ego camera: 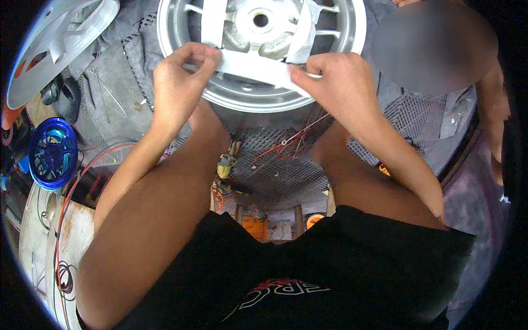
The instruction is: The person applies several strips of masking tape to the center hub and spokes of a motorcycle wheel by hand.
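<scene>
A silver spoked motor wheel rim (pixel 284 108) lies before me at the top of the view, its hub in the middle. Between my two hands a strip of white masking tape (pixel 253 68) is stretched across the near spokes. My left hand (pixel 181 74) pinches the strip's left end between thumb and fingers. My right hand (pixel 342 78) grips the other end, its fingers curled around part of the tape. Two more white strips, a left one (pixel 213 24) and a creased right one (pixel 303 35), run over the spokes on either side of the hub.
A blue wheel (pixel 53 153) stands at the left, near a red hose (pixel 82 173). Red wires and a metal rod (pixel 305 130) lie on the textured mat (pixel 272 181) between my legs. A pale plastic panel (pixel 62 53) is at upper left. Another person's arm (pixel 491 111) shows at right.
</scene>
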### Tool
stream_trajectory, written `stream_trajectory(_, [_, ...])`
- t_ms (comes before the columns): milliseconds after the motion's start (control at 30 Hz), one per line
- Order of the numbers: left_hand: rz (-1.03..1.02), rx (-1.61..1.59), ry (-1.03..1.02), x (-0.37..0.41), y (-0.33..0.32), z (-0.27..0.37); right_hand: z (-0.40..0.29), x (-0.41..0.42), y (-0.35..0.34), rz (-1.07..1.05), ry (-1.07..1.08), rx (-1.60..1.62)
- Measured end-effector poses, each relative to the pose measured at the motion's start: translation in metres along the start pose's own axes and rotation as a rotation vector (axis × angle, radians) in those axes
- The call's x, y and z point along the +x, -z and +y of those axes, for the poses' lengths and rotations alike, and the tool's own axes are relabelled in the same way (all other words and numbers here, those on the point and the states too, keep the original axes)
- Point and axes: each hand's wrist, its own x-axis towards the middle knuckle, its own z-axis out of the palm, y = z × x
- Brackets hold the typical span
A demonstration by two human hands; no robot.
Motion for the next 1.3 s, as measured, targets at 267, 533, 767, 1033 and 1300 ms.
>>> stream_trajectory(267, [-0.101,0.048,-0.210,-0.006,0.030,0.014,-0.012,-0.008,0.056,-0.144,0.047,0.451])
stream_trajectory(533, [-0.032,0.234,-0.277,0.010,0.034,0.056,-0.011,0.004,0.070,0.198,0.452,0.130])
stream_trajectory(767, [-0.329,0.059,-0.687,0.035,0.017,0.105,-0.010,0.006,0.078,0.208,0.505,0.103])
stream_trajectory(1033, [-0.323,-0.105,-0.607,0.025,0.002,0.107,-0.004,0.003,0.082,0.240,0.444,0.194])
stream_trajectory(1300, [-0.293,-0.089,-0.562,0.017,0.002,0.112,0.003,-0.001,0.073,0.191,0.405,0.242])
